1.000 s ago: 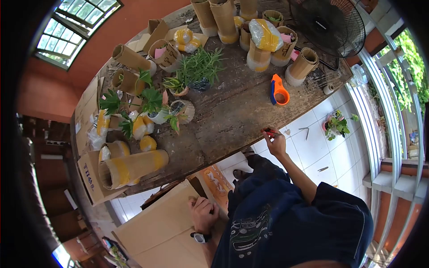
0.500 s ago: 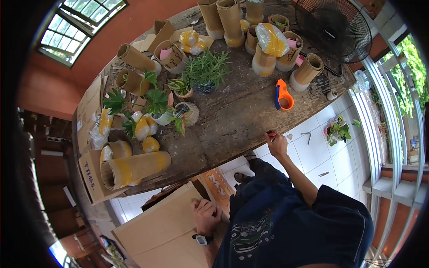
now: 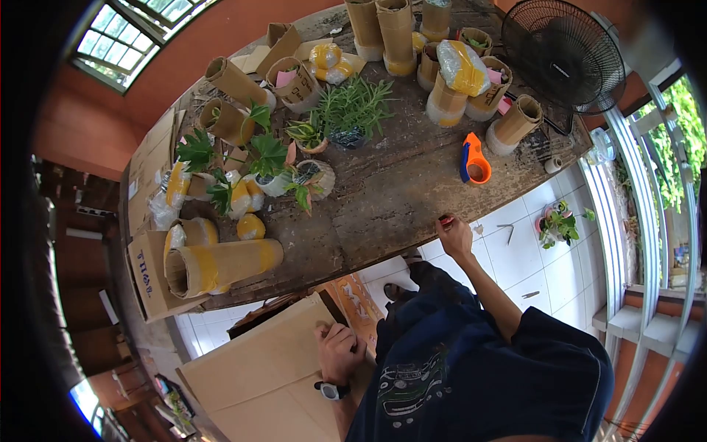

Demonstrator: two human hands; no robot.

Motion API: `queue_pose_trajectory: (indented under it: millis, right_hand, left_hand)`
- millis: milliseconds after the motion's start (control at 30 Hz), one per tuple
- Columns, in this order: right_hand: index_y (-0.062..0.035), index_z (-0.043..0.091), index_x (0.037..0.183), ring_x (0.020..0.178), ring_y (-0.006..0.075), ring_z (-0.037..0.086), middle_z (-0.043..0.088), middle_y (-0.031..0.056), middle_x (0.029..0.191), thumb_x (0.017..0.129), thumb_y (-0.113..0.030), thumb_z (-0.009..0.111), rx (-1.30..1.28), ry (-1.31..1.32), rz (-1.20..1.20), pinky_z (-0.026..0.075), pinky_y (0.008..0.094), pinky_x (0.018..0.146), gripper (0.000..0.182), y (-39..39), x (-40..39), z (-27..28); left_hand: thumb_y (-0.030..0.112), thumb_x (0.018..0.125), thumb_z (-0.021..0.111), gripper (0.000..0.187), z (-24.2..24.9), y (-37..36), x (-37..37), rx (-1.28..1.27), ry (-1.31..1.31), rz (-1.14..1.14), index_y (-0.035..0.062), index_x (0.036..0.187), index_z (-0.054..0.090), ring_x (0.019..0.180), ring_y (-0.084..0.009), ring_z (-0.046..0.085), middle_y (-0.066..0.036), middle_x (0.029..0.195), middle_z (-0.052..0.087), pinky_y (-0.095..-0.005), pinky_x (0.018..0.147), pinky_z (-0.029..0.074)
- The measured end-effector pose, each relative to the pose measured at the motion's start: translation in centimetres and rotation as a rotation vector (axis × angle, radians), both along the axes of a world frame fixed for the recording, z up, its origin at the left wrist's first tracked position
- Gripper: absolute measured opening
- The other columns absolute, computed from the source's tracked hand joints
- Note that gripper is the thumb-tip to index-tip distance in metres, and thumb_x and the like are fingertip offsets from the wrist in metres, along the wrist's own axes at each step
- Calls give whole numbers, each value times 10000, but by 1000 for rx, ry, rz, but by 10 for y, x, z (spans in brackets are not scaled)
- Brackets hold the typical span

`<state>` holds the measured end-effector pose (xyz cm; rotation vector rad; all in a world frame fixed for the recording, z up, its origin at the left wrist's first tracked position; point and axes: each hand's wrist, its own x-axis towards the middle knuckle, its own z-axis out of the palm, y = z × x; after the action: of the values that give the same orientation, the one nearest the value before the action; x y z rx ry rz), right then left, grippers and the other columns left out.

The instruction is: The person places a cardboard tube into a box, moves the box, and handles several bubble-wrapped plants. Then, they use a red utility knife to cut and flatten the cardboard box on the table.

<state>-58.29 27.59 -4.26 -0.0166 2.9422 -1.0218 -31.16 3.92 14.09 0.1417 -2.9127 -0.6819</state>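
My left hand, with a watch on its wrist, rests with curled fingers on a large cardboard sheet below the table edge; what it grips, if anything, is hidden. At the near edge of the wooden table, my right hand is closed around a small red object. Beyond that hand lies an orange and blue tape dispenser. A wide cardboard tube lies on its side at the table's left.
Potted plants and wrapped cardboard tubes stand across the table. A black fan is at the back right. One potted plant sits on the white tiled floor.
The view has shifted a little, so most table objects appear slightly further right or up. Both hands keep nearly the same pose.
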Motion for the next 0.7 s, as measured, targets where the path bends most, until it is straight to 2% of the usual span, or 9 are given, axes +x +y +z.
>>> queue_pose_trajectory:
  millis: [133,233,333,433,533,700]
  right_hand:
    - [-39,711,901,770,403,687,701,210,792,785,-322,700,78,-95,42,544,482,687,306,-6,-10,13]
    - [-21,656,850,782,435,673,679,243,781,753,-316,692,99,-125,86,539,510,695,313,-8,-16,18]
    - [-25,670,862,796,426,681,692,240,805,733,-321,700,-19,-128,31,543,504,707,324,-11,-16,28]
    - [-29,680,873,808,412,688,702,224,820,724,-315,703,0,-157,34,547,493,713,323,-5,-19,13]
    - [-33,695,850,761,365,705,708,182,773,705,-273,721,-31,-95,15,557,451,687,281,-1,-18,8]
    - [-34,693,824,774,356,706,705,183,776,707,-246,718,-57,-101,-29,552,435,699,243,3,-21,9]
  left_hand:
    - [71,698,729,230,2,1,0,5,-5,3,98,573,537,701,-181,567,-6,622,545,-383,780,359]
    - [66,693,729,240,1,3,0,15,3,8,93,564,529,706,-190,569,-14,618,540,-387,781,360]
    - [48,683,728,254,-1,2,0,24,15,11,81,554,512,714,-206,572,-30,613,533,-392,779,361]
    - [65,690,730,229,-1,2,1,18,-2,4,83,567,538,716,-198,573,-23,622,548,-392,781,362]
    - [98,701,740,205,0,1,2,-6,-13,3,89,583,572,726,-183,577,-11,638,571,-392,790,362]
    - [103,696,746,201,-3,0,2,-13,-4,-12,89,588,576,728,-180,579,-9,647,581,-390,789,361]
